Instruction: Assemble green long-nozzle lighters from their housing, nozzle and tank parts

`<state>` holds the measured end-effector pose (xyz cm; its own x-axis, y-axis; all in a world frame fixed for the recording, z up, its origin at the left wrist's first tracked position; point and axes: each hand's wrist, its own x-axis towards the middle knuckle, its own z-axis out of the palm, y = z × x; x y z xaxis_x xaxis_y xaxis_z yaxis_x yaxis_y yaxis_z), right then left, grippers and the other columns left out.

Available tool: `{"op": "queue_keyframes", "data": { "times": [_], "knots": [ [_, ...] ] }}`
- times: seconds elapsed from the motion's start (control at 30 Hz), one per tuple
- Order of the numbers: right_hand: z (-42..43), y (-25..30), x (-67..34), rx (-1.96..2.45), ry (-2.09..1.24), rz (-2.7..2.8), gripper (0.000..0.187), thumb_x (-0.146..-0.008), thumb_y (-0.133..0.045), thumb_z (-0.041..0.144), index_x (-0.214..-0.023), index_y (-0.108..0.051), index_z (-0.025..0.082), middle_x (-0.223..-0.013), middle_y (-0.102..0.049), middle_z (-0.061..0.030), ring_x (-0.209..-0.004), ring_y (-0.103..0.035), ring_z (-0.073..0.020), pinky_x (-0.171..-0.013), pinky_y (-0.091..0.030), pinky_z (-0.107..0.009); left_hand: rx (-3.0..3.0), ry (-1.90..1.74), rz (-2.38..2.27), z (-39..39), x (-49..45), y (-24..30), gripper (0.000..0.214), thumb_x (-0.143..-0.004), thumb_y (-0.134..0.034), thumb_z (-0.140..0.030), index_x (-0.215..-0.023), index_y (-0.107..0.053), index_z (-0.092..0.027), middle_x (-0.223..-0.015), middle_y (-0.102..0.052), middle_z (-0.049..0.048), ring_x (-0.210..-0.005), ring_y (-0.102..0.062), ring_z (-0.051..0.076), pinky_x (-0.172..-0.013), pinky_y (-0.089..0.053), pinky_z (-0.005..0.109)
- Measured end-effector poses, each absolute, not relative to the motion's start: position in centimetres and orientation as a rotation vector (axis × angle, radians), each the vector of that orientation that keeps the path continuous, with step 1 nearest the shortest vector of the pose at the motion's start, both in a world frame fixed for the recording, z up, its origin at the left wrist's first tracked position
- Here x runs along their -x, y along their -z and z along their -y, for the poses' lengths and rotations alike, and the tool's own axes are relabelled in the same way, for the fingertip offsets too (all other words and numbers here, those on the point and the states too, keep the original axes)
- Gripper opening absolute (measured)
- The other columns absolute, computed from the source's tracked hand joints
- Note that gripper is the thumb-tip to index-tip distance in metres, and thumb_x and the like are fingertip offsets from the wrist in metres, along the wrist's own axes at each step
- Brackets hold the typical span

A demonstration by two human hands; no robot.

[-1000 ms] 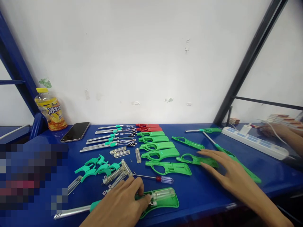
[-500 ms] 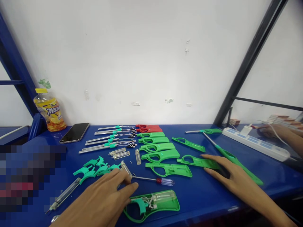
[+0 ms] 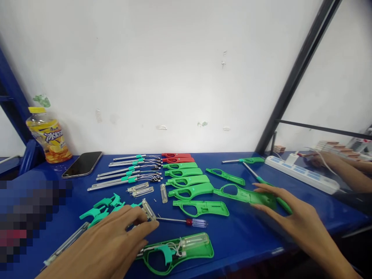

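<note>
My left hand (image 3: 113, 240) lies low at the front left, fingers stretched flat over a pile of teal triggers (image 3: 101, 205) and clear tubes (image 3: 148, 209); nothing shows in its grasp. Just right of it, an open green lighter body (image 3: 177, 252) with a clear tank, a teal trigger and wires lies near the table's front edge. My right hand (image 3: 293, 217) grips the broad end of a green lighter shell half (image 3: 241, 193), fingers on top and thumb underneath. A red-handled screwdriver (image 3: 186, 221) lies between my hands.
On the blue table (image 3: 247, 240) lie rows of green shells (image 3: 188, 182), red shells (image 3: 177, 157), metal tubes with teal collars (image 3: 124, 174) and finished long lighters (image 3: 247, 160). A phone (image 3: 83, 164) and a bottle (image 3: 48, 135) stand back left. Another person's hand (image 3: 334, 162) rests behind a power strip (image 3: 302, 174).
My left hand left the open lighter body and moved left onto the pile of triggers and tubes. My right hand closed on the green shell half and drew it slightly left.
</note>
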<state>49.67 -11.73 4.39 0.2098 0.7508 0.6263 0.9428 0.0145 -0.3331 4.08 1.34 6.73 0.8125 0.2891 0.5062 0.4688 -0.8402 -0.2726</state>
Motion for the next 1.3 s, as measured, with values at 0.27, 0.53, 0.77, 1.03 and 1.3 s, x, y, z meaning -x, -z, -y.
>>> {"op": "queue_keyframes", "data": {
  "times": [0.27, 0.53, 0.77, 1.03, 1.3],
  "knots": [
    [13.1, -6.9, -45.6, 1.589, 0.606, 1.666, 0.037, -0.103, -0.066, 0.062, -0.125, -0.071, 0.032, -0.112, -0.083, -0.0015, -0.097, -0.081, -0.0265, -0.090, -0.061, -0.038, 2.649, 0.626, 0.565, -0.9, -4.2, -7.1, 0.059, -0.100, -0.050, -0.015, -0.153, -0.060, -0.039, -0.136, -0.076, 0.0009, -0.116, -0.078, 0.024, -0.092, -0.066, 0.031],
    [13.1, -8.0, -40.5, 1.352, 0.511, 1.877, 0.023, -0.105, -0.073, 0.036, -0.126, -0.069, 0.030, -0.113, -0.082, 0.0007, -0.101, -0.078, -0.0191, -0.096, -0.058, -0.029, 2.625, 0.803, 0.660, -0.3, -6.6, -7.3, 0.055, -0.116, -0.037, -0.038, -0.170, -0.034, -0.040, -0.146, -0.071, 0.0026, -0.116, -0.078, 0.026, -0.086, -0.068, 0.032],
    [12.5, -8.2, -40.5, 1.371, 0.537, 1.854, 0.022, -0.105, -0.073, 0.035, -0.126, -0.070, 0.032, -0.113, -0.082, 0.0009, -0.102, -0.079, -0.0206, -0.097, -0.058, -0.032, 2.599, 0.772, 0.656, -0.2, -6.5, -7.4, 0.056, -0.117, -0.034, -0.039, -0.173, -0.028, -0.038, -0.150, -0.069, 0.0024, -0.121, -0.076, 0.026, -0.093, -0.067, 0.034],
    [11.5, -4.0, -51.0, 1.995, 0.467, 1.472, 0.064, -0.094, -0.056, 0.084, -0.113, -0.081, 0.029, -0.109, -0.087, -0.0067, -0.094, -0.084, -0.0379, -0.078, -0.064, -0.048, 2.646, 0.725, 0.678, -0.6, -5.2, -7.4, 0.053, -0.117, -0.036, -0.038, -0.169, -0.035, -0.044, -0.144, -0.072, 0.0000, -0.121, -0.076, 0.025, -0.094, -0.065, 0.033],
    [10.1, -3.8, -49.0, 1.862, 0.390, 1.622, 0.051, -0.100, -0.060, 0.071, -0.116, -0.080, 0.027, -0.117, -0.084, -0.0089, -0.111, -0.079, -0.0358, -0.097, -0.063, -0.053, 2.614, 0.662, 0.661, -1.2, -5.0, -7.5, 0.052, -0.115, -0.041, -0.035, -0.166, -0.043, -0.044, -0.144, -0.073, 0.0000, -0.120, -0.077, 0.026, -0.097, -0.065, 0.035]
  ]
}}
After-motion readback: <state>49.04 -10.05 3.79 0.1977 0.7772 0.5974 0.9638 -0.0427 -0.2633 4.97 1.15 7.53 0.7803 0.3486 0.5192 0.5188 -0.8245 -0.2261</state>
